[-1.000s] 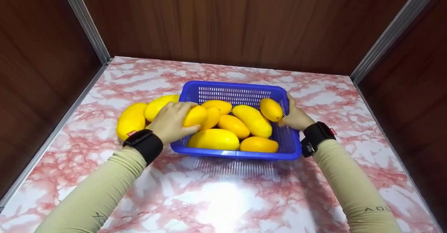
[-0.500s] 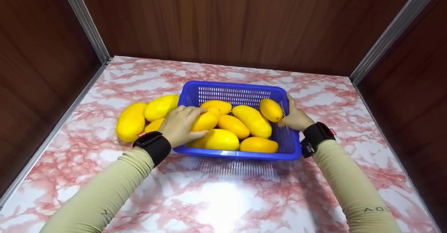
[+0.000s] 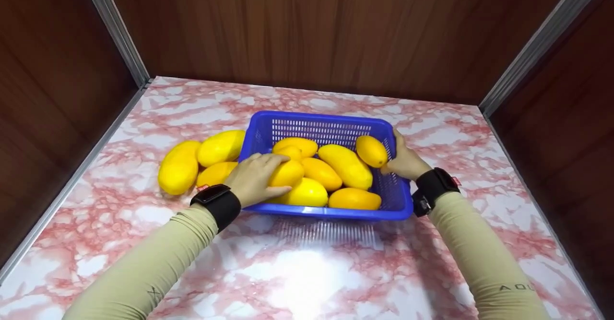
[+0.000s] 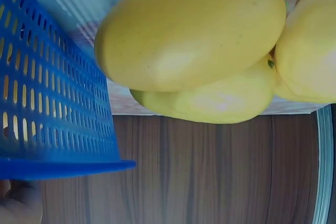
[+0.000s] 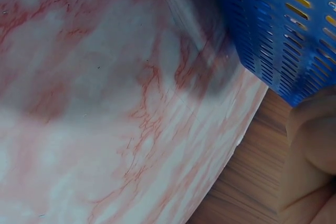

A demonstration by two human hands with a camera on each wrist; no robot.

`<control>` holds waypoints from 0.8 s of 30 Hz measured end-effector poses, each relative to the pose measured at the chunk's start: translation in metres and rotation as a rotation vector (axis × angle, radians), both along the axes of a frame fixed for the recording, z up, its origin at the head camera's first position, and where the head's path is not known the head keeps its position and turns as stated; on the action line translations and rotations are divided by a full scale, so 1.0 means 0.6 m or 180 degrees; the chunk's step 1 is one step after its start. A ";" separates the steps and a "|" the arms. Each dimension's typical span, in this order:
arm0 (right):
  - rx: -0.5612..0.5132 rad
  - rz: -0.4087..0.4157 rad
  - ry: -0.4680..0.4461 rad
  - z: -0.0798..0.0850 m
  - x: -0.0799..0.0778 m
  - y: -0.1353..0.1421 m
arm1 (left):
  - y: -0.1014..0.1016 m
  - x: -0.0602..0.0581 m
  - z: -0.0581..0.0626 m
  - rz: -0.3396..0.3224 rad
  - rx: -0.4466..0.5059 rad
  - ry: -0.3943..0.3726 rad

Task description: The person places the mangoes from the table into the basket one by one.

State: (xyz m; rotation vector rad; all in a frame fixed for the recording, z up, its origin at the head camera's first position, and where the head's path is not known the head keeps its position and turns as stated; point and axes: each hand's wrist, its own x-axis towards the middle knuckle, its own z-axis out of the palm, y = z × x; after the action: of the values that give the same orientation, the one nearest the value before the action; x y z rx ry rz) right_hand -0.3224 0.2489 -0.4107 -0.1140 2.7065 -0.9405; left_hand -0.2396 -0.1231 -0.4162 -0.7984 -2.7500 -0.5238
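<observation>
A blue plastic basket (image 3: 316, 210) with slotted walls holds several yellow mangoes (image 3: 344, 166). My left hand (image 3: 254, 178) reaches over its left rim and grips a mango (image 3: 289, 172) among the others, fingers over the far side and thumb on the near side. My right hand (image 3: 407, 160) holds the basket's right rim, thumb inside and fingers outside. In the right wrist view the right hand (image 5: 312, 156) shows beside the basket wall. Three loose mangoes (image 4: 194, 32) lie outside the basket's left wall, one partly behind the left wrist in the head view.
The basket stands on a red-and-white marbled tabletop (image 3: 192, 262). Dark wood panels (image 3: 316, 32) with metal corner posts (image 3: 115, 27) enclose the back and both sides. A bright light reflection lies in front of the basket.
My left hand has moved right and toward me with the mango, lower into the basket. More of a loose mango shows behind the wrist. The right hand keeps its hold on the rim.
</observation>
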 end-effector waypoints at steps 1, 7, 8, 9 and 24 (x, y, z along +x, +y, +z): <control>0.0005 -0.0004 -0.0005 0.000 0.000 0.000 | 0.000 0.000 0.000 0.0008 0.0009 -0.0019; -0.0032 -0.0018 -0.0037 0.000 -0.002 0.000 | 0.002 -0.004 0.000 0.0087 0.0016 -0.0194; -0.0036 -0.0020 -0.0038 -0.001 -0.002 0.001 | 0.002 -0.005 0.000 0.0099 0.0013 -0.0219; -0.0043 -0.0022 -0.0036 -0.001 -0.001 0.001 | 0.002 -0.005 0.000 0.0107 0.0010 -0.0239; -0.0038 -0.0010 0.0062 -0.002 0.000 0.001 | -0.017 -0.005 0.014 0.0169 0.0102 -0.0406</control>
State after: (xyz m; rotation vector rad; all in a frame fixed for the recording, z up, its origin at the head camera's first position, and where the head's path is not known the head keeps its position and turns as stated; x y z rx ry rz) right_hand -0.3227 0.2492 -0.4118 -0.1220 2.7201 -0.9613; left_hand -0.2428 -0.1334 -0.4078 -0.7053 -2.8619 -0.6269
